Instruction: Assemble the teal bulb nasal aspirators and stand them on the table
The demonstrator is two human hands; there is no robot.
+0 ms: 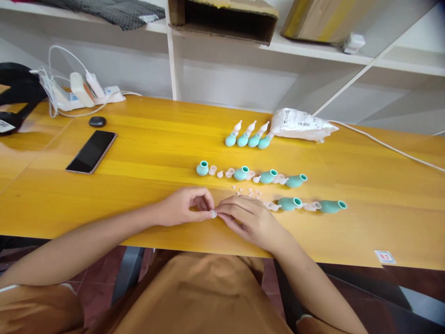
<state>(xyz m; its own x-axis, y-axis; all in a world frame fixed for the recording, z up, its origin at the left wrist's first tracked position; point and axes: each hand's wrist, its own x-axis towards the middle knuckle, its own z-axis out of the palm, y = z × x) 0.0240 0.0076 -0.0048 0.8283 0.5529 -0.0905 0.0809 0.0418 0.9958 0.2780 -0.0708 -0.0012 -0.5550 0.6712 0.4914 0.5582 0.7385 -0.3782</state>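
Near the table's front edge, my left hand (187, 206) pinches a small translucent plastic piece (213, 214) between thumb and fingertips. The fingers of my right hand (252, 219) are pressed together against that piece's right side; anything tiny between them is hidden. Just beyond my right hand lie several small pale discs (250, 190). Past them is a row of open-necked teal rubber bulbs (241, 174) with translucent cups (229, 172) and pointed nozzle tips (256, 179) in between. More bulbs (290, 203) lie to the right of my right hand.
Several bulbs with nozzles fitted (242, 139) stand at the back beside a white plastic package (301, 124). To the left are a phone (92, 152), a black earbud case (97, 121) and a power strip (111, 94). Cardboard boxes (225, 23) sit on the shelf. A white cable (385, 144) crosses the right.
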